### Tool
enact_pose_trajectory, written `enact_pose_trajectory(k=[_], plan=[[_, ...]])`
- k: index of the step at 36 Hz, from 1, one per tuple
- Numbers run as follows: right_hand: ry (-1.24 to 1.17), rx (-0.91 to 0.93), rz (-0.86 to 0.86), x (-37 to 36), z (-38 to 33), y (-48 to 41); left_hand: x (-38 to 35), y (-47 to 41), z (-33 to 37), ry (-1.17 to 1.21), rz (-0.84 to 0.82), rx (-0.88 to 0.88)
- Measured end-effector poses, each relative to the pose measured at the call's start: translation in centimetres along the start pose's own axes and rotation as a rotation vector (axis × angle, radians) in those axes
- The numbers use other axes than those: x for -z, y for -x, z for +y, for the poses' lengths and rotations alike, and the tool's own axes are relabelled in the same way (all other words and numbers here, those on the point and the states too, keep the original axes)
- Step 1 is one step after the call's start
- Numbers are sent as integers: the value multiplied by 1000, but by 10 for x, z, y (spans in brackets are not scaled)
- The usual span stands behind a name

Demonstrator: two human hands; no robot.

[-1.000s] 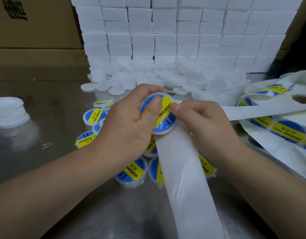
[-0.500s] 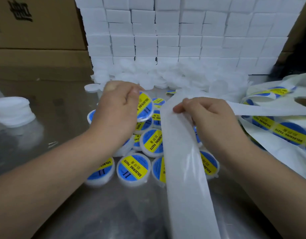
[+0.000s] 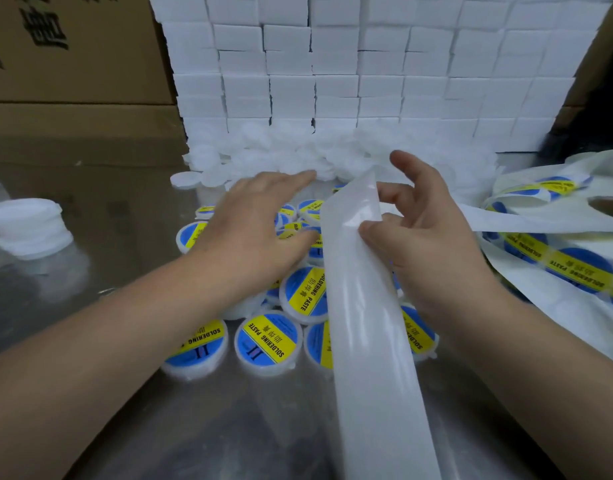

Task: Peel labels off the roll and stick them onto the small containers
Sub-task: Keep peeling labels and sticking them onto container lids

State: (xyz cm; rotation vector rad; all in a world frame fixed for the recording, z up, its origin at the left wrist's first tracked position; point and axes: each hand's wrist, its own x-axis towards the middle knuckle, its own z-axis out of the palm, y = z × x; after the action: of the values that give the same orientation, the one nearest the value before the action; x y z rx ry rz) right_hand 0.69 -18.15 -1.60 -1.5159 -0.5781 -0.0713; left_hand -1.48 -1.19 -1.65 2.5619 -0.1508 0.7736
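White round containers (image 3: 268, 344) with blue and yellow labels lie closed on the steel tabletop (image 3: 229, 427) under and just near the fingers, so their contents do not show; I count at least ten, and the two hands hide more. The left hand (image 3: 249, 233) is flat above them, its fingers (image 3: 291, 178) straight and empty, pointing to the pile of unlabelled containers (image 3: 298, 150) beyond. The right hand (image 3: 426, 237) pinches the one white backing strip (image 3: 367, 341) with its thumb, the other fingers loosely spread; the strip's long axis runs from these fingers toward the person, and another part goes right to the label roll (image 3: 557, 258).
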Motion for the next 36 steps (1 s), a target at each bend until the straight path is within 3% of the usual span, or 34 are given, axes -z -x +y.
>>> enact_pose_trajectory(k=[3, 8, 11, 16, 20, 26, 32, 36], plan=[[-82, 0, -17, 0, 0, -1, -1, 7, 9, 44, -55, -98], [-207, -117, 31, 1, 1, -5, 1, 10, 12, 77, 175, -223], [-198, -256, 92, 3, 1, -11, 4, 11, 13, 45, 225, -271], [-223, -336, 159, 7, -1, -15, 8, 14, 18, -130, 151, -547], [-194, -352, 118, 10, -7, -13, 7, 14, 21, -178, 101, -730], [-188, -474, 84, 9, -10, -11, 7, 11, 22, -227, 7, -835], [-109, -296, 127, 10, -12, -8, 7, 16, 23, -114, -105, -809], [7, -200, 179, 9, -12, -8, 22, 14, 31, 382, 20, -325]])
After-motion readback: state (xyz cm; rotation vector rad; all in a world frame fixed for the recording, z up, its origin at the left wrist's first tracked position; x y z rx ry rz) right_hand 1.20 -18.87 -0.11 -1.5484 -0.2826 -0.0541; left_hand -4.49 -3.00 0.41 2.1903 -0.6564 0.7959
